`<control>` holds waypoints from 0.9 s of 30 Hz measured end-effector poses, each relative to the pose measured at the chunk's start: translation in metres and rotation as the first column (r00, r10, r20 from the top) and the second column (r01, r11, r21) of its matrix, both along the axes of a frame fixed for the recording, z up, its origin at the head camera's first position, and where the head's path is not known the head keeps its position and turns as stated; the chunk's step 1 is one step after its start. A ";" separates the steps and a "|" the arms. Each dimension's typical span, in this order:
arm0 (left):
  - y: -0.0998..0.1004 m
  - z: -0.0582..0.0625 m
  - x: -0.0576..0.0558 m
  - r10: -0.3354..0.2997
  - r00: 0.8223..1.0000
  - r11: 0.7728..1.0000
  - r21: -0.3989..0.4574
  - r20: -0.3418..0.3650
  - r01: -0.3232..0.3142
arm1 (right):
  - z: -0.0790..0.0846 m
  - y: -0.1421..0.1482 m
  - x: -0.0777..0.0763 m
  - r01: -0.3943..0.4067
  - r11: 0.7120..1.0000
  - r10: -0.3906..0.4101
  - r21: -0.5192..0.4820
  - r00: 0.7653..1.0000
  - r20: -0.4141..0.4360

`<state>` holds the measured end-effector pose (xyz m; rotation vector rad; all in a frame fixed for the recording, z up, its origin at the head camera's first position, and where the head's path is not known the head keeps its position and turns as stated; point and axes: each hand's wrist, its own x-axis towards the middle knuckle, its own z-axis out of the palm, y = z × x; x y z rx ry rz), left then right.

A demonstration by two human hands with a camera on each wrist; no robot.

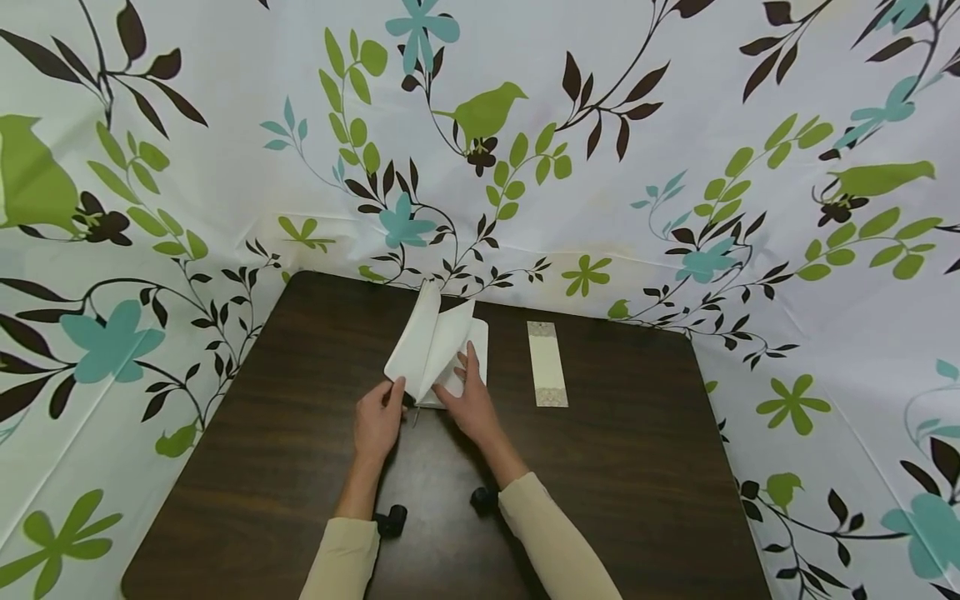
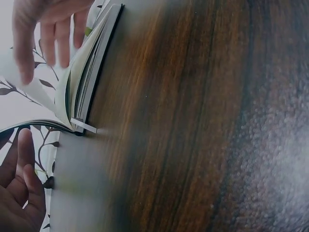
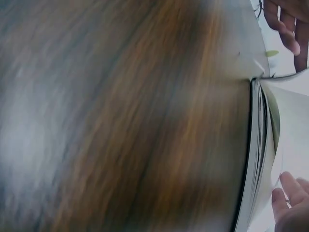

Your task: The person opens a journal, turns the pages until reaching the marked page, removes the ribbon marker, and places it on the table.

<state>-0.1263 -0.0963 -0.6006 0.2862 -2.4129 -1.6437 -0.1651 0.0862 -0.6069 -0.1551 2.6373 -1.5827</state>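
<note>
A notebook with white pages (image 1: 408, 343) lies opened near the far edge of the table, its left side tilted up and a page raised in the middle. A dark cover edge (image 2: 104, 63) and a short ribbon end (image 2: 84, 125) show at its bottom. My left hand (image 1: 377, 421) grips the lower left corner of the notebook, thumb above and fingers beneath the cover. Over the right-hand pages is my right hand (image 1: 471, 400), its fingers spread and fairly straight, the thumb touching the raised page (image 3: 294, 121). Whether it pinches that page is hard to see.
A pale bookmark-like strip (image 1: 548, 364) with patterned ends lies right of the notebook on the dark wooden table (image 1: 637, 467). Black wrist-worn devices (image 1: 392, 522) sit by the forearms. A cloth printed with leaves and birds (image 1: 600, 192) hangs behind and beside the table.
</note>
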 end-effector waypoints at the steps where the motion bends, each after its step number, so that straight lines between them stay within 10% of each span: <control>1: 0.000 -0.001 0.000 0.002 1.000 1.000 -0.005 0.003 -0.002 | 0.000 -0.003 0.000 -0.021 1.000 0.021 0.002 1.000 -0.007; 17: -0.002 -0.006 -0.003 -0.043 0.999 0.998 0.049 -0.017 0.043 | 0.003 -0.020 -0.002 -0.285 0.937 0.310 0.201 0.945 -0.105; 27: 0.001 -0.001 -0.001 -0.108 0.994 0.994 0.002 0.024 0.108 | 0.000 -0.019 0.000 -0.317 0.908 0.360 0.275 0.924 -0.125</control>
